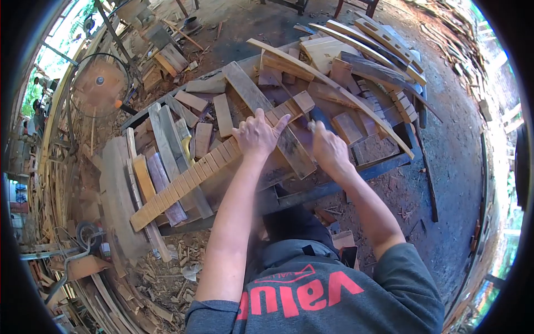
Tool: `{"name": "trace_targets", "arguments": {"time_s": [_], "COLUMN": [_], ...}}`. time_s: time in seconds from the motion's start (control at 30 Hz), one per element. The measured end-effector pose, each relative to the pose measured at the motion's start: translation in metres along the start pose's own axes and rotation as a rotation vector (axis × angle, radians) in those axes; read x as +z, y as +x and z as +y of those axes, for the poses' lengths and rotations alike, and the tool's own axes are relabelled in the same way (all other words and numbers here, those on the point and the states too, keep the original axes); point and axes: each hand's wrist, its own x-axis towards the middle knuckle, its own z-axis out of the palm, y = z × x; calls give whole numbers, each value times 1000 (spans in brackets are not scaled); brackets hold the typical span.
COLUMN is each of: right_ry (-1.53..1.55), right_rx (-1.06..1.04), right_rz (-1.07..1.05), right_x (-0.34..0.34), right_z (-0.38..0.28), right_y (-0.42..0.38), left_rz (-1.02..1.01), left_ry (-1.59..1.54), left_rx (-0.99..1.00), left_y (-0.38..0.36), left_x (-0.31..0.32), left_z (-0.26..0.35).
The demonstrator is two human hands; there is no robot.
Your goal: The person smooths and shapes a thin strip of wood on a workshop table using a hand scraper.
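1. Lower centre of the frame: the person's grey shirt [311,289] with red lettering fills the foreground; both bare forearms extend upward from it.
2. Centre: the left hand [257,133] lies flat, fingers spread, pressing on the long slotted wooden strip [189,179]. Its grip is released, palm down, not closed around anything.
3. The strip runs diagonally from lower left toward the centre and rests on the counter [356,172], across other boards.
4. Right of centre: the right hand [329,147] is clenched around a small tool [312,126]; only a pale tip shows above the fist, so its type cannot be told. It sits just beside the strip's upper end.
5. Upper centre and right: loose wood offcuts [345,72] are stacked on the counter.
6. Upper left: a round fan [100,83] stands beyond the counter.
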Motion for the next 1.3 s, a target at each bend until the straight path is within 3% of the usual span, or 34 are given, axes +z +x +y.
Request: {"name": "trace_targets", "arguments": {"time_s": [0.13,0.23,0.33,0.6,0.8,0.9,0.93,1.03,1.17,1.3], "right_ry": [-14,-3,-7,-21,-36,-120,-117,-81,-41,-84], "right_rx": [89,18,-17,91,-54,-77,-198,80,-45,-59], "right_rz": [-78,14,14,-53,48,-45,87,-40,47,43], "right_x": [3,10,9,3,11,2,22,-2,16,13], "right_z": [6,-6,-12,2,-9,6,33,0,-6,1], "right_y": [-16,25,43,-8,42,-4,-17,-12,48,26], "left_rz": [-83,62,-62,54,-41,8,38,48,99,101], "left_ry": [10,32,-18,33,-9,-68,-31,-61,-66,-49], "left_rx": [-28,29,-16,16,-53,-64,-51,-36,-32,-34], "left_y": [0,0,1,-1,-2,-3,-4,-4,-3,-4], "left_x": [-5,-1,-5,-2,-9,-2,1,0,4,2], "left_z": [1,2,2,1,5,3,1,0,-1,-2]}}
